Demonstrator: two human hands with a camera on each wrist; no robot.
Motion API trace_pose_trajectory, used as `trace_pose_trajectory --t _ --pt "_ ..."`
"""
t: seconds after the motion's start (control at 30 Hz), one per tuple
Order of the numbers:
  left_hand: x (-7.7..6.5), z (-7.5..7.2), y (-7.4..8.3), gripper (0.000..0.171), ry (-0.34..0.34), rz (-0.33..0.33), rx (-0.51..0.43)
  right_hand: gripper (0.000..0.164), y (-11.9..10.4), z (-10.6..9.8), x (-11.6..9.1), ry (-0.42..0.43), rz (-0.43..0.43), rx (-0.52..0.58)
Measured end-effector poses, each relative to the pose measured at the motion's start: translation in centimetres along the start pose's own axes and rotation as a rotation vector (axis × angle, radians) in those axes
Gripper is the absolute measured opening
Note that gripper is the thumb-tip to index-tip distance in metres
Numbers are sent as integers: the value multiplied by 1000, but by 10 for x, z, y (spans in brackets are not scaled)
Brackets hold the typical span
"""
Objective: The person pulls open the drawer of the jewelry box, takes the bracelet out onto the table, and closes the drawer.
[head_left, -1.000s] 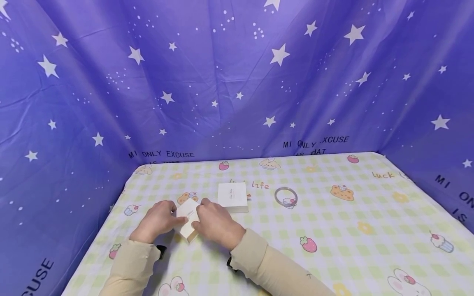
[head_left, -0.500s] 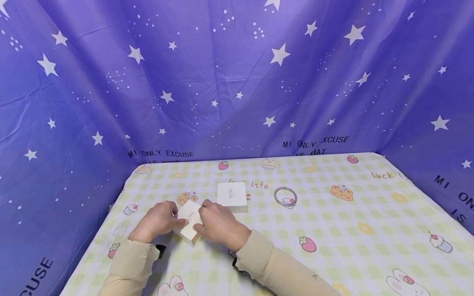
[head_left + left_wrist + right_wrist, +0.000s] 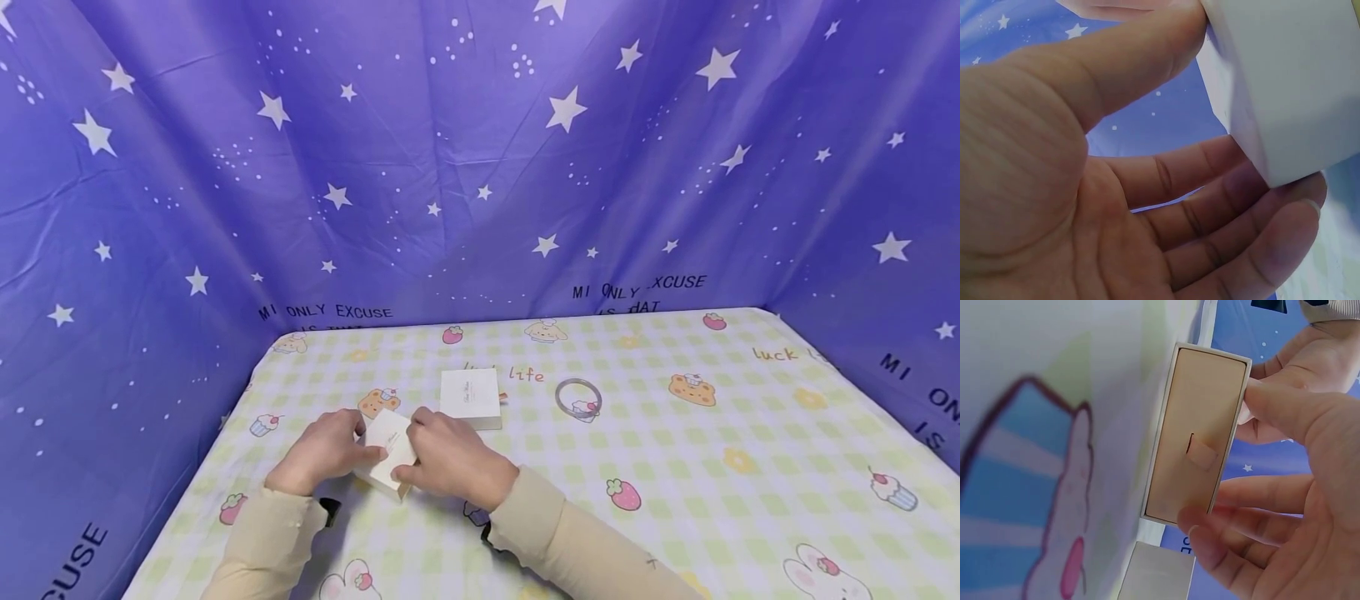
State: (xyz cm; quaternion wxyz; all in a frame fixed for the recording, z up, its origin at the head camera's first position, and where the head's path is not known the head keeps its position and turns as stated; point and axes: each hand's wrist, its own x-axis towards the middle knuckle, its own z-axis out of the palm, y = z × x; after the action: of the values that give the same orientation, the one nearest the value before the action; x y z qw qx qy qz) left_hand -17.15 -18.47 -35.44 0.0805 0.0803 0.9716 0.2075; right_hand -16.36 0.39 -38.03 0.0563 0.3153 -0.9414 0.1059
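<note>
A small white drawer-style gift box (image 3: 390,427) with faint lettering on its lid is held at an angle near the table's left side. My left hand (image 3: 326,450) grips its left side, thumb on top; in the left wrist view the fingers touch the lower edge of the white box (image 3: 1291,87). From the other side my right hand (image 3: 453,458) holds it between thumb and fingers. The right wrist view shows the tan drawer end (image 3: 1210,387) sitting inside the white sleeve, with a short ribbon tab (image 3: 1202,454) sticking out of it.
Just behind my right hand lies a second white gift box (image 3: 468,396), its orange ribbon tab on the right. Further right is a grey ring-shaped bangle (image 3: 578,381). A checked, printed cloth (image 3: 750,517) covers the table; a purple star curtain (image 3: 480,250) surrounds it.
The held box and my right hand have shifted slightly right and toward me. My left hand moved only a little with them. The other box and the bangle stay put.
</note>
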Motion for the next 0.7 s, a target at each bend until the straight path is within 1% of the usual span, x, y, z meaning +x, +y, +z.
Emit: trace_pose_trajectory --t 0.1,0.3,0.4,0.57,0.7 --pt "0 0 1 36 2 2 0 38 2 1 -1 7 -11 -6" --pt "-1 2 4 35 13 7 -12 32 5 1 -5 15 -14 17" --pt "-1 3 6 35 11 5 -16 32 6 0 -7 22 -16 17" --pt "-1 6 11 35 3 -18 -22 34 8 -1 -10 30 -22 -6" --pt "-1 8 14 34 2 -19 -24 35 10 -2 -13 40 -32 -18"
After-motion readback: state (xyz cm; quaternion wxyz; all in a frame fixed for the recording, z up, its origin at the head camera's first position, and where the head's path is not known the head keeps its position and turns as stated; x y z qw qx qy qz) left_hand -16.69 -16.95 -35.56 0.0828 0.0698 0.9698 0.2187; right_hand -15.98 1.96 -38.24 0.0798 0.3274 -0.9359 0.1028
